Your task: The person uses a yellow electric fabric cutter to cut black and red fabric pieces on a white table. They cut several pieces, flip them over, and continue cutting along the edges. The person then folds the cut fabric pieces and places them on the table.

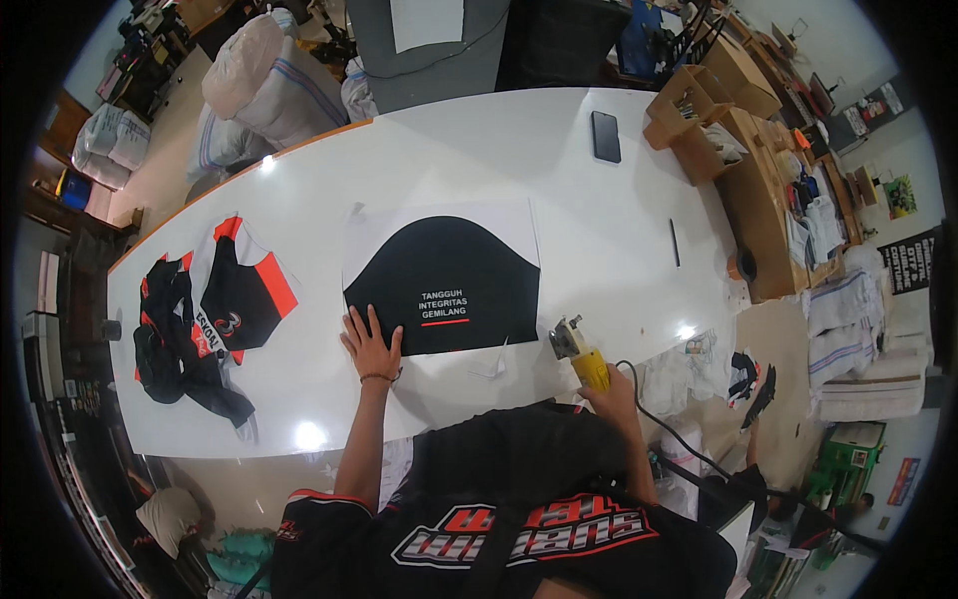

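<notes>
A black sleeve-shaped fabric panel (454, 265) with small printed lettering and a red line lies flat on a sheet of white paper (514, 218). My left hand (371, 344) rests flat on the panel's lower left corner, fingers spread. In my right hand (611, 387) is a yellow electric rotary cutter (591, 369), its metal head just to the right of the panel's lower right corner, apart from it. A black cord (649, 414) runs from the cutter toward the lower right. Small white scraps (489, 364) lie below the panel's lower edge.
The white table (589, 210) has a curved far edge. On its left lie black and red cut fabric pieces (239, 290). A phone (605, 137) and a black pen (674, 243) are at the right. Cardboard boxes (748, 200) stand beyond the right edge; stuffed sacks (274, 85) sit behind.
</notes>
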The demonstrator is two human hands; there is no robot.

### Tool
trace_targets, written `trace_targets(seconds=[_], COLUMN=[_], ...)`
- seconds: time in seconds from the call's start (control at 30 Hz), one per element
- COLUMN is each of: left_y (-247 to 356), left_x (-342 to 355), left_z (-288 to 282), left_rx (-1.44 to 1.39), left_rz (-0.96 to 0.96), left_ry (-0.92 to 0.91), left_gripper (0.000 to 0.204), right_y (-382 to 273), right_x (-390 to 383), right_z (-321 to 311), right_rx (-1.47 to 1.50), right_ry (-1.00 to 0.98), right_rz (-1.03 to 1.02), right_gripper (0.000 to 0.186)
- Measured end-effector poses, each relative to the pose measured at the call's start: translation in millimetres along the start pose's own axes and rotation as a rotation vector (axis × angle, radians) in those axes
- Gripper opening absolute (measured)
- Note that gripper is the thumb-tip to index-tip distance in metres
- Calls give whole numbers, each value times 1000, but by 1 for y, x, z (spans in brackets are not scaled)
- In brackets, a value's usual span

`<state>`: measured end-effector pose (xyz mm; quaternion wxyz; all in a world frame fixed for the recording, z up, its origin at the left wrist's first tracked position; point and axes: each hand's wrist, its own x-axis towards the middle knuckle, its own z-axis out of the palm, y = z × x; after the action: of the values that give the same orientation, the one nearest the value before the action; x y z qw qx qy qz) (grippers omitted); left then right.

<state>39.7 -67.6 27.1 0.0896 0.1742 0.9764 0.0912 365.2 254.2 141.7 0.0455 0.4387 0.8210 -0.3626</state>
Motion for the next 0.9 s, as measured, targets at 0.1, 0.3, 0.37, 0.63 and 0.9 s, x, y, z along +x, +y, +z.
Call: trace_targets(seconds=[0.1,0.3,0.37,0.63,0.9], left_y=[-8,-52,-58,-51,-51], left_x=[-30,-66,-71,-67,-68], left_z=[2,10,14,8,6], left_rx=[-12,-51,-67,-66,-39], left_rz=[-25,55,75,79,83], left_ry=[12,130,147,122,118], left_gripper=[82,82,82,82,81], right_y=[-1,-7,-1,-1,-11], right_x=[-9,-28,-29,-16,-5], right_z=[6,23,34,50,48], right_rx=[-17,-207,-233,-274,-335], right_ry=[-17,-39,-26,8,9], right_rz=[41,126,138,105,75], right_gripper=[58,59,59,60,60])
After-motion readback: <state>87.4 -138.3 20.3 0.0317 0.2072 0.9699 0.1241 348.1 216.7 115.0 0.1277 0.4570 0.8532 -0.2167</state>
